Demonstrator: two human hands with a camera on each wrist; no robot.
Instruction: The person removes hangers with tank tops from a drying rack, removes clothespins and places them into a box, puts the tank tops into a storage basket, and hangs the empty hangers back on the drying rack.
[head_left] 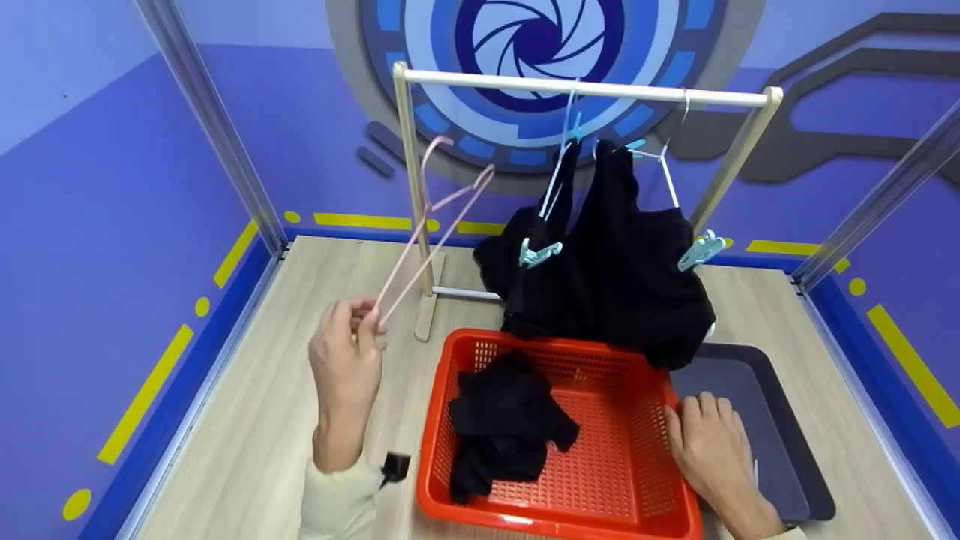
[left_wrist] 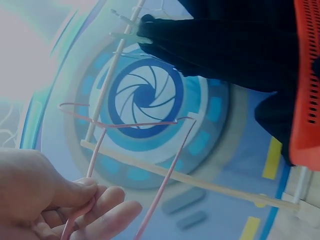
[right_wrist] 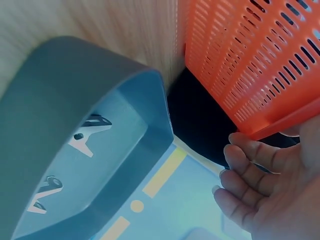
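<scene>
My left hand (head_left: 349,352) pinches a thin pink clothes hanger (head_left: 405,255) between thumb and fingers at one end, left of the rack. Its hook points up in the head view; in the left wrist view the hanger (left_wrist: 135,125) carries no garment. My right hand (head_left: 712,442) rests at the right rim of the red basket (head_left: 431,450), fingers loosely bent, the thumb partly hidden by the rim in the right wrist view. Inside the basket, toward its left, lies a crumpled black garment (head_left: 502,420).
A wooden rack (head_left: 495,79) stands behind the basket. Black garments (head_left: 622,285) hang from hangers on it with light-blue clips (head_left: 701,251), reaching the basket's back rim. A dark grey tray (head_left: 814,480) right of the basket holds clips (right_wrist: 90,135). Blue walls surround the table.
</scene>
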